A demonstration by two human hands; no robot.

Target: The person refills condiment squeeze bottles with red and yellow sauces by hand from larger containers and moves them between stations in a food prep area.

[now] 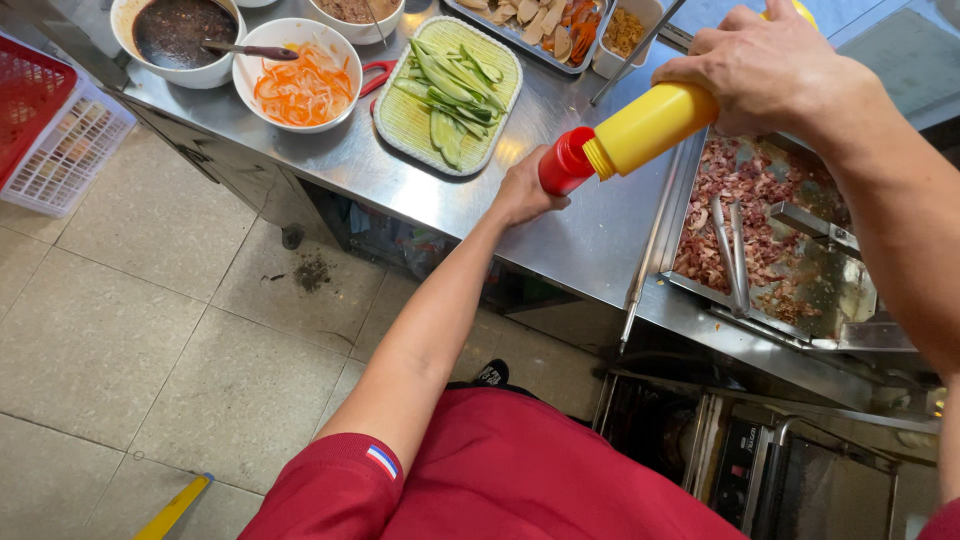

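Observation:
A yellow squeeze bottle [655, 122] lies tilted over the steel counter [560, 230], and my right hand [765, 70] grips its body near the base. Its red cap [565, 162] points down-left, with my left hand [522, 190] closed around it from below. Just right of the bottle sits a metal tray of chopped reddish meat [745, 180] with a pair of tongs [732, 255] lying in it.
Behind the bottle stand an oval green tray of cucumber slices [450, 90], a white bowl of shredded carrot [300, 85], a bowl of dark sauce [180, 35] and a tray of sliced sausage [545, 25]. A red and white basket [50, 130] stands on the tiled floor at left.

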